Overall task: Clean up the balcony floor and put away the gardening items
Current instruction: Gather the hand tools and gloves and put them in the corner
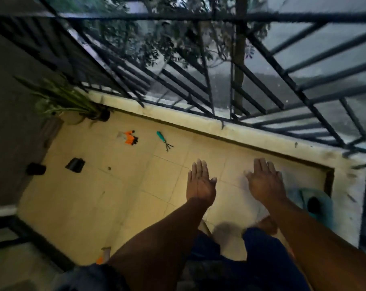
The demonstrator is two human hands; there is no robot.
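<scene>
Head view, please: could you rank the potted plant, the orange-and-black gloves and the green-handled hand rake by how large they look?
1. Potted plant, clearly the largest, its leaves spread wide.
2. and 3. Orange-and-black gloves and green-handled hand rake: too alike to rank; the rake looks longer but thinner, the gloves bulkier.

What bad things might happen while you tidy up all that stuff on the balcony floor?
1. The hand rake lies prongs out on the tiles; a bare foot could step on it in this dim light.
2. The potted plant already leans over in the corner and might spill soil if bumped.
3. Both hands, left hand and right hand, are empty, so several trips seem likely.
</scene>
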